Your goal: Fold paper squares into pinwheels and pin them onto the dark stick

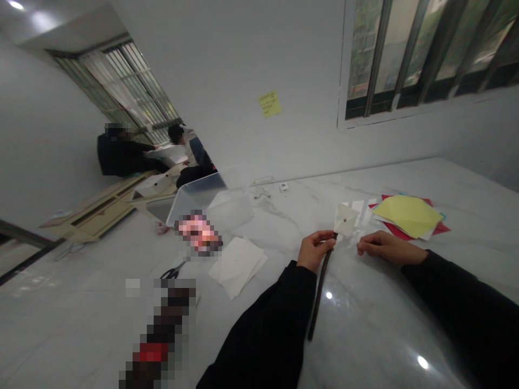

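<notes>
Your left hand (314, 249) is curled shut around the top end of a thin dark stick (318, 294). The stick runs from your fingers back toward you and lies along your black sleeve (267, 335). At the stick's top end, just past your fingertips, sits a small white paper square (346, 219) with a dark dot in its middle. The square touches the stick's tip.

Your right hand (385, 246) rests on the white table (365, 324), just beside the paper square. Its fingers are pressed together at the tips. You cannot tell if they pinch anything. A few small white paper scraps (360, 208) lie just beyond this hand.

Farther out past your right hand is a pile of coloured paper (407, 215), with a yellow sheet on top and red sheets under it.

On the other side of your left hand lie some plain white sheets (239, 265). A pair of scissors (173, 272) is a bit farther that way. Beyond the sheets stands a clear plastic box (203, 201).

Far past both hands, on the wall, is a yellow sticky note (270, 104). It has writing on it, but the writing is too small to read. Well away on the left-hand side, two other people (125, 154) sit by a window.
</notes>
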Tool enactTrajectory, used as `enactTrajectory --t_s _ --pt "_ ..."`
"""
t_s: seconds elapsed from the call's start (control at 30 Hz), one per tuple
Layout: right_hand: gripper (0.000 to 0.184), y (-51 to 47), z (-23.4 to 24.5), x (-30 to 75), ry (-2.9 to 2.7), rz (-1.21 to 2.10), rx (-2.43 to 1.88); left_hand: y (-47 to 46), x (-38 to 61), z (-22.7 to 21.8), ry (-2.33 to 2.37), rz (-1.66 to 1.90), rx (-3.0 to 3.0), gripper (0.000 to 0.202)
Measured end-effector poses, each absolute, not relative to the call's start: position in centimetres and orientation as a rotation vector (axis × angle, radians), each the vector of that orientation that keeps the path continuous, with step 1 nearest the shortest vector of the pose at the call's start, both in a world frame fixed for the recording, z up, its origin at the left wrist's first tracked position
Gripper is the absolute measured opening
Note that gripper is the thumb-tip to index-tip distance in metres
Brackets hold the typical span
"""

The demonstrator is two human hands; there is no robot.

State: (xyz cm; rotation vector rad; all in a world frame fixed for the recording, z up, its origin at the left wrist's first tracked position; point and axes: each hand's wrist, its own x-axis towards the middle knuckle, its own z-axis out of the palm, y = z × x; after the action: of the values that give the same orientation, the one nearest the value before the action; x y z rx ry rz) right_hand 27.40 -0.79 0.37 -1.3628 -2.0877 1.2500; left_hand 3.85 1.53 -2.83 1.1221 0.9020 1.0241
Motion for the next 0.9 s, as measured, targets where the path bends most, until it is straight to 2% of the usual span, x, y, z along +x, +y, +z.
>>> enactTrajectory --t_s 0.47,0.57,0.7,0.9 --pt "0.045 -0.2 -0.3 28.2 -1.901 1.099 -1.444 1.4 3.9 -2.5 0.912 1.002 1.142 0.039" --pt "0.053 -0.4 -0.5 28.1 -1.852 1.145 -1.491 1.3 3.9 -2.5 0.909 1.008 1.147 0.039" --pt "0.078 -0.8 -0.5 27.7 -1.749 1.216 -1.564 1.3 3.9 -2.6 0.903 1.015 1.146 0.039" --pt "0.068 -1.5 0.6 26.6 -1.959 1.366 -1.355 1.4 3.8 -2.7 0.904 1.014 1.135 0.04"
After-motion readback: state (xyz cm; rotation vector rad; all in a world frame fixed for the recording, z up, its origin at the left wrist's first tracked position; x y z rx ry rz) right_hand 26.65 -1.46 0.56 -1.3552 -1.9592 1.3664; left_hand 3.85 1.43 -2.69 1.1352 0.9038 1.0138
